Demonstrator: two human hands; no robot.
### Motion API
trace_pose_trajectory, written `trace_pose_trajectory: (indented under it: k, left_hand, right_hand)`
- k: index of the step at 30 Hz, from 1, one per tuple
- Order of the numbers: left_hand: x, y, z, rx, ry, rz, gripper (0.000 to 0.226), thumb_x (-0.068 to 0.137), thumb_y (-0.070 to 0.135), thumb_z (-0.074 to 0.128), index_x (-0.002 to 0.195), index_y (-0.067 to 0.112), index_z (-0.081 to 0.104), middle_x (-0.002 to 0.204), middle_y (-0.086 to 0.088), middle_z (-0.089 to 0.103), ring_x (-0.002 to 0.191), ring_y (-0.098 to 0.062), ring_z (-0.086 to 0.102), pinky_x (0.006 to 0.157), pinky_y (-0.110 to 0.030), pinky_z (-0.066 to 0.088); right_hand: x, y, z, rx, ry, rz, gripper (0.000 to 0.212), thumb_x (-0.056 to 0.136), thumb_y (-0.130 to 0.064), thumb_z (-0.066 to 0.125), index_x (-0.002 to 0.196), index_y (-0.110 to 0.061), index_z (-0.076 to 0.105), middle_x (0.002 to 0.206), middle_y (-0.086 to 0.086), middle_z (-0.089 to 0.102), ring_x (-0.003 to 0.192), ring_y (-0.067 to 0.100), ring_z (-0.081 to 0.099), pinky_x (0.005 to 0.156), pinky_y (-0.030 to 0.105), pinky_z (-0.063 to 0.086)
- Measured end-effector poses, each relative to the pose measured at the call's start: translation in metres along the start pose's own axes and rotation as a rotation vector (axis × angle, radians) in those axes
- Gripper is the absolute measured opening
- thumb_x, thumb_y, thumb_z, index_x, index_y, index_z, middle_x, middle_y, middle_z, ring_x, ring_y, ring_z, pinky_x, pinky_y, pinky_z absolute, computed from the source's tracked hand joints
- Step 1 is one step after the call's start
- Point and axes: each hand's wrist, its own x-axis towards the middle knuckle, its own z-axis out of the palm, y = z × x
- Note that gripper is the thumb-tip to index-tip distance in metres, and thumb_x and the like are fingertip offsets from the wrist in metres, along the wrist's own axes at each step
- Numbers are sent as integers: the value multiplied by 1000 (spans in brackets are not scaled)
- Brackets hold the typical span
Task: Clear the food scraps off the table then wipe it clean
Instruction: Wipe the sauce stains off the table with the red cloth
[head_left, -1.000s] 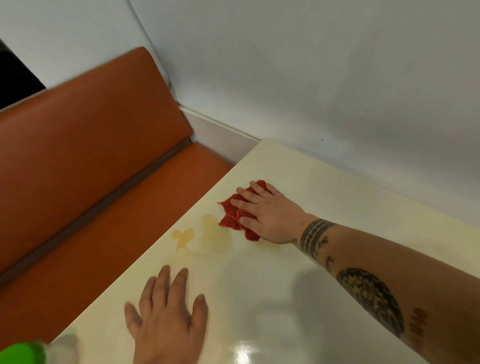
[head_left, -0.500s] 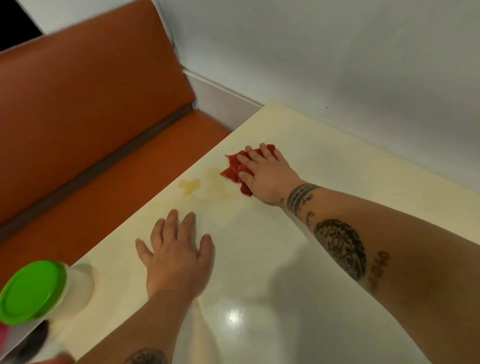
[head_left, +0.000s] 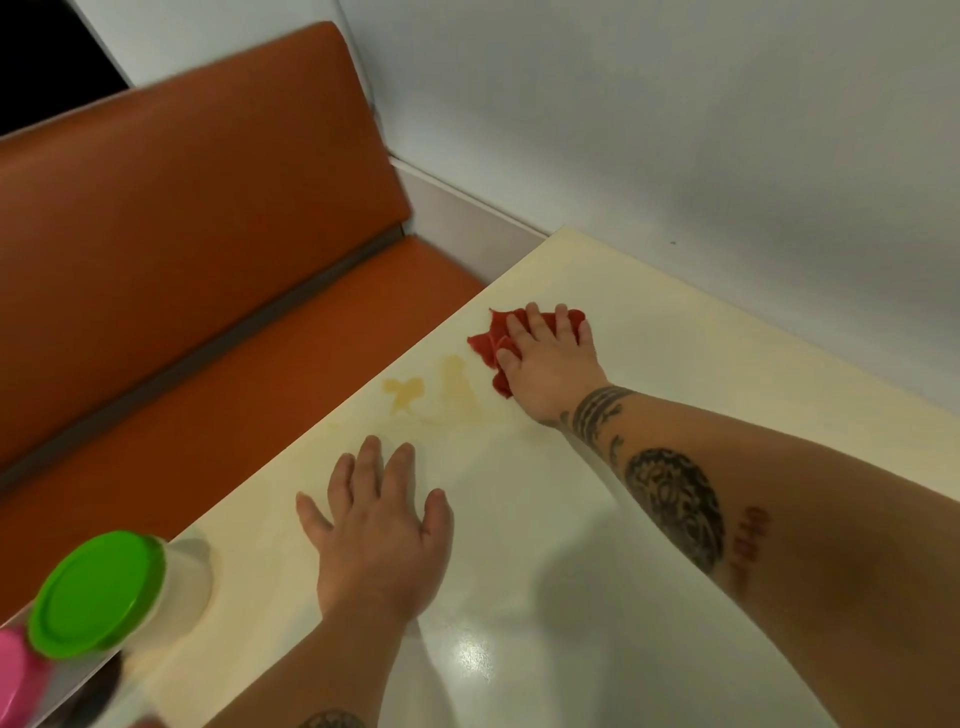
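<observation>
A crumpled red cloth (head_left: 488, 340) lies on the cream table (head_left: 675, 343) near its far left edge. My right hand (head_left: 550, 358) presses flat on the cloth, fingers spread over it. Just left of the cloth a yellowish smear (head_left: 452, 389) stains the tabletop, with a smaller yellow blot (head_left: 402, 392) beside it at the edge. My left hand (head_left: 379, 525) rests palm down on the table nearer to me, fingers apart, holding nothing.
A white container with a green lid (head_left: 98, 592) stands at the near left edge, a pink lid (head_left: 15, 675) beside it. An orange bench seat (head_left: 208, 374) runs along the left of the table. A grey wall (head_left: 727, 130) borders the far side.
My right hand has slid the red cloth away from me toward the far end of the table. The left hand stays flat on the table; the camera view has dropped, showing the green-lidded container.
</observation>
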Motion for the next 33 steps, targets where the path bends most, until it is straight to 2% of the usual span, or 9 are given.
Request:
trace_pose_trajectory:
  k: [5, 7, 14, 17, 21, 25, 28, 31, 33]
  left_hand:
    - [0, 1, -3, 9, -18, -11, 68, 95, 69, 6, 156, 41, 6, 170, 8, -6, 157, -24, -8, 122, -64, -4]
    - [1, 1, -3, 9, -21, -15, 68, 94, 70, 6, 156, 42, 4, 170, 8, -7, 157, -24, -9, 122, -64, -5]
    - [2, 0, -1, 3, -11, -21, 69, 95, 70, 7, 158, 41, 5, 170, 8, -7, 157, -23, -10, 121, -63, -9]
    - [2, -2, 0, -12, 0, -32, 71, 95, 69, 9, 159, 38, 4, 170, 9, -9, 156, -21, -11, 121, -62, -10]
    - [2, -2, 2, -70, 68, -53, 72, 96, 67, 15, 159, 34, 6, 168, 10, -14, 156, -17, -8, 119, -55, -15]
    - [0, -5, 7, -174, 152, -46, 65, 99, 56, 13, 160, 32, 9, 169, 10, -7, 156, -17, 5, 124, -55, -7]
    - [-2, -4, 8, -219, 190, -44, 68, 97, 55, 6, 160, 31, 10, 170, 9, -2, 155, -17, 7, 125, -51, -7]
    - [-2, -3, 9, -238, 223, -50, 68, 98, 57, 7, 161, 31, 8, 170, 9, -2, 156, -17, 2, 125, -50, -9]
    - [0, -3, 11, -249, 242, -59, 69, 98, 59, 8, 161, 31, 7, 170, 9, -4, 156, -17, -1, 125, -49, -10]
  right_hand:
    - [-40, -1, 8, -30, -13, -348, 61, 105, -54, 14, 162, -33, 4, 170, -6, -2, 156, 26, -9, 126, 48, -5]
    - [-51, 12, 11, -47, -32, -382, 62, 104, -57, 13, 161, -35, 2, 170, -9, -4, 156, 22, -12, 126, 46, -5]
    - [1, -5, 6, 17, 42, -11, 65, 104, -53, 11, 163, -26, 4, 171, 1, -3, 156, 32, -11, 125, 53, -5]
    - [14, -33, 5, 31, 42, -15, 69, 101, -59, 8, 162, -28, 6, 171, 1, -1, 156, 34, -10, 124, 56, -5]
    - [-8, -60, 9, -8, 18, -308, 63, 103, -57, 10, 162, -33, 9, 171, -3, 3, 156, 30, -8, 125, 54, -5]
    - [-47, -48, 20, -12, -31, -543, 60, 104, -56, 15, 160, -37, 14, 170, -8, 5, 157, 22, -6, 126, 49, -5]
    - [-49, -36, 22, 16, 1, -427, 60, 105, -54, 17, 161, -33, 14, 171, -5, 4, 157, 22, -6, 126, 47, -6]
    - [-32, -54, 19, 29, 35, -206, 61, 106, -50, 16, 162, -27, 11, 171, 1, 4, 156, 30, -6, 125, 53, -3]
    - [-17, -73, 20, 38, 37, -142, 62, 106, -50, 17, 162, -26, 8, 171, 3, 2, 156, 33, -8, 125, 56, -2]
